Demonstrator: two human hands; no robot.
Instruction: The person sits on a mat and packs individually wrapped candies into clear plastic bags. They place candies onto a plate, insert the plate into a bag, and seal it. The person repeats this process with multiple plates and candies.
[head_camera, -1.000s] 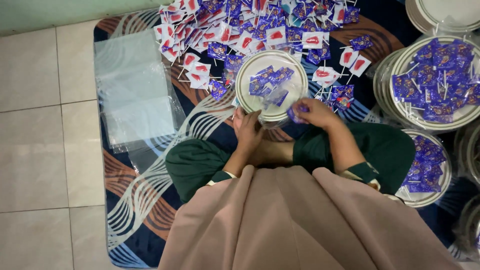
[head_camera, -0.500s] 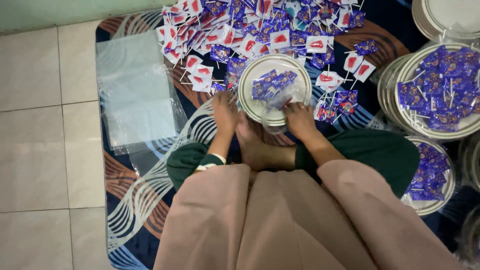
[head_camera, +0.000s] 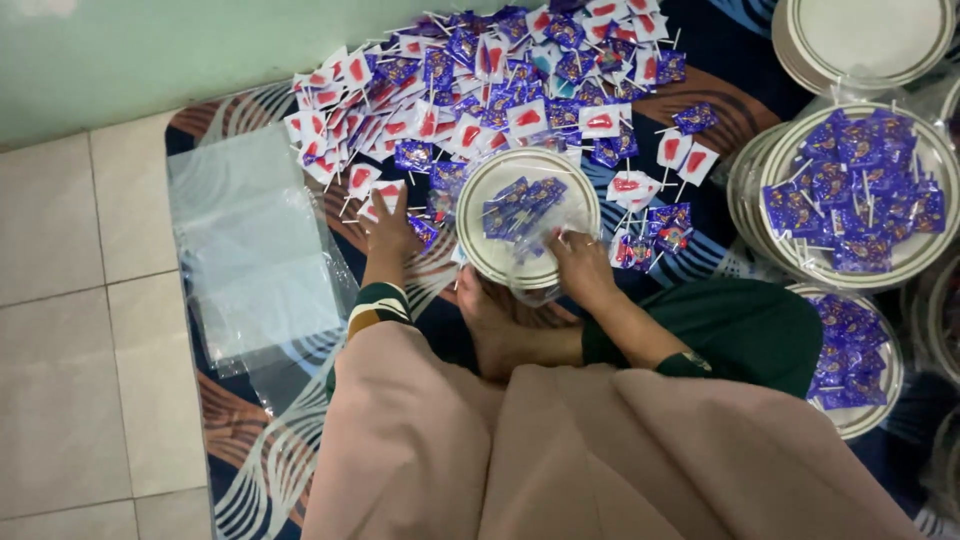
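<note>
Head view, left hand (head_camera: 388, 232) spread flat on wrapped lollipops (head_camera: 385, 192), right hand (head_camera: 578, 265) pinching bagged plate (head_camera: 527, 216).

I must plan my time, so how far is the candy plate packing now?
Done: two filled plates on the stacks at right. In hand: the right hand holds the bagged plate; the left hand touches loose lollipops. Left: that big pile, empty plates and bags.

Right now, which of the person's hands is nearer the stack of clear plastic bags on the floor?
Left. The left hand rests on the lollipops just beside the clear plastic bags; the right hand is farther off, at the plate.
</note>
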